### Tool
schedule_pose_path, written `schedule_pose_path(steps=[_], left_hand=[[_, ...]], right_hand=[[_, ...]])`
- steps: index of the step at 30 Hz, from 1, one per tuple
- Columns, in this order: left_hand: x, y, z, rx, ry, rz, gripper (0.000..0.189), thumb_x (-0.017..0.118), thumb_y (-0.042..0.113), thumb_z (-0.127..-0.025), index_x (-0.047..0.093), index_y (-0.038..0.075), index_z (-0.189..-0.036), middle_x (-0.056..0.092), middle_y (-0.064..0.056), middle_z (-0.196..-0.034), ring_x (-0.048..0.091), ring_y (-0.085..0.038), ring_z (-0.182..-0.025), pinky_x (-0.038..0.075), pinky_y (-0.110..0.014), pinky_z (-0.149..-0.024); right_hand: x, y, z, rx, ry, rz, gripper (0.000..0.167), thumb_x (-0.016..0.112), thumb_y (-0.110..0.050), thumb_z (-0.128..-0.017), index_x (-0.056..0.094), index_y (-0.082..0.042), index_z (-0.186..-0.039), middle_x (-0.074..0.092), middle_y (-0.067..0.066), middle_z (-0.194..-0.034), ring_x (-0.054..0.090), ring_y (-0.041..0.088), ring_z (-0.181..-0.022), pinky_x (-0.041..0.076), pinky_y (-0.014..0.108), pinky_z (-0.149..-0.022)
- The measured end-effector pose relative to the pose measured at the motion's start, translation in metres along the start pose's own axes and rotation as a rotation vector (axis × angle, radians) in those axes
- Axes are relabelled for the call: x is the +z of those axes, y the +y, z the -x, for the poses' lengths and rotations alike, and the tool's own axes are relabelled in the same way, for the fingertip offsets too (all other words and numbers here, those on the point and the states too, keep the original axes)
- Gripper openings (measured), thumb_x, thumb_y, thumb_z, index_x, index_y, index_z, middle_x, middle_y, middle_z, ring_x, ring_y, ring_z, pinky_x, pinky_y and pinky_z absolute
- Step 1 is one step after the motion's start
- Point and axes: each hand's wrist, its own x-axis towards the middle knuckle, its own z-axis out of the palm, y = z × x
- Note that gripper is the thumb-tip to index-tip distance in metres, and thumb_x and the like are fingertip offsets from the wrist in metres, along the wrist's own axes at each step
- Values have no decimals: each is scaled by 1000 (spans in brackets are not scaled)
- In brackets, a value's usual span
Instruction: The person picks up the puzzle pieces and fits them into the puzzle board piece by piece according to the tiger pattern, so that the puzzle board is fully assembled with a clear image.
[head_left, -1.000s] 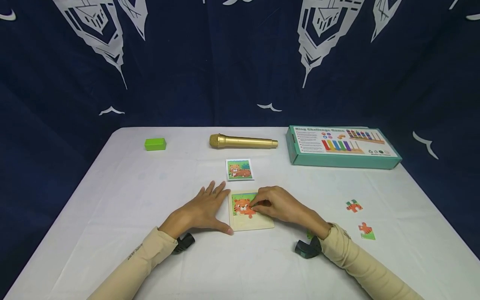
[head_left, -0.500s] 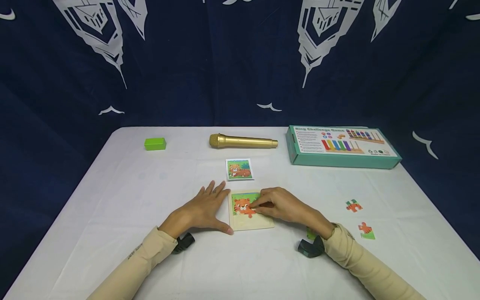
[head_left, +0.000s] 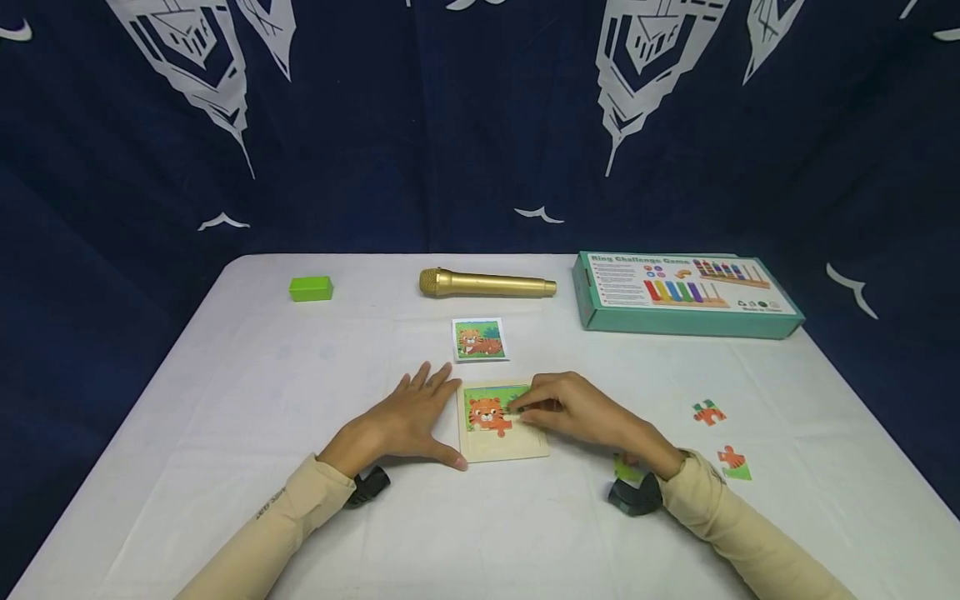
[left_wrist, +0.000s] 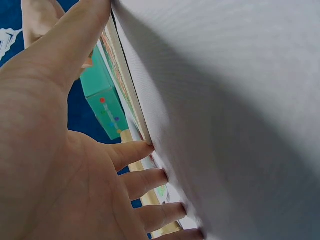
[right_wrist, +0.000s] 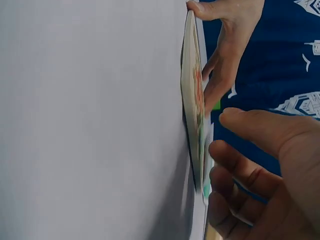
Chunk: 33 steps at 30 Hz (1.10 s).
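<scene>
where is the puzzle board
In the head view, the puzzle board lies centrally below the tiger card, with the left hand at its left edge and right hand over its right side.

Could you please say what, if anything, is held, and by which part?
Nothing: the right hand is empty; the left hand merely touches the puzzle board.

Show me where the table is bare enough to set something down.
Bare table: left of the left hand, nearer than the green block; also the near strip between left sleeve and right sleeve. Crowded: the puzzle board, hemmed by the left hand, right hand and picture card.
</scene>
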Motion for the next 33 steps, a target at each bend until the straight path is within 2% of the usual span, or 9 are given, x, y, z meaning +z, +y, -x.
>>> schedule_pose_path(steps=[13,19,22,25,26,28,30,32,33], left_hand=[[0,0,1,-2,0,-2,120,77,67,-62,26,5,-151,10,-16,-160,2,-40,-146,9,-57,-115],[-1,1,1,3,3,-5,120,77,67,-62,26,4,-151,11,-17,-159,3,-40,-146,10,-57,-115],[-1,1,1,5,4,-3,120,77,67,-62,26,4,-151,11,-17,-159,2,-41,-146,10,-57,-115],[0,1,1,9,8,-2,120,77,67,-62,27,4,-150,11,-17,-159,2,-41,-145,10,-58,-115],[0,0,1,9,9,0,120,77,67,-62,27,4,-150,11,-17,-159,2,-41,-145,10,-58,-115],[0,0,1,8,10,6,119,77,67,-62,27,4,-150,11,-17,-159,2,-41,-145,9,-58,-115],[0,0,1,6,10,12,119,78,66,-62,27,4,-150,11,-17,-159,2,-40,-146,9,-57,-115],[0,0,2,5,9,15,119,78,65,-63,27,4,-151,11,-16,-159,1,-40,-146,8,-57,-115],[0,1,2,5,8,16,119,78,65,-63,27,4,-151,11,-16,-159,1,-40,-146,8,-57,-115]], right_hand=[[-38,17,52,110,184,105,25,71,-12,-87,71,-11,-112,67,-10,-93,59,5,-83,52,26,-74],[-56,32,86,163,279,190,27,72,-10,-86,70,-11,-113,69,-3,-107,62,10,-98,54,36,-81],[-63,38,103,201,318,218,30,73,-13,-85,69,-13,-115,68,-1,-113,57,2,-107,52,41,-85],[-69,43,120,249,338,227,33,73,-18,-86,67,-15,-119,66,3,-120,47,-11,-113,49,30,-92],[-71,45,125,266,340,219,35,73,-20,-86,66,-15,-120,64,5,-123,43,-16,-114,47,32,-95],[-73,48,135,289,344,220,37,73,-22,-86,65,-16,-122,61,8,-128,35,-21,-115,39,18,-97],[-76,51,143,312,341,198,39,72,-22,-86,63,-15,-124,57,12,-132,30,-24,-116,37,30,-104],[-79,54,151,324,337,176,41,73,-21,-86,62,-13,-125,54,17,-136,26,-25,-117,34,49,-105],[-80,56,154,330,337,172,42,73,-21,-86,61,-13,-126,52,18,-137,25,-26,-117,32,51,-106]])
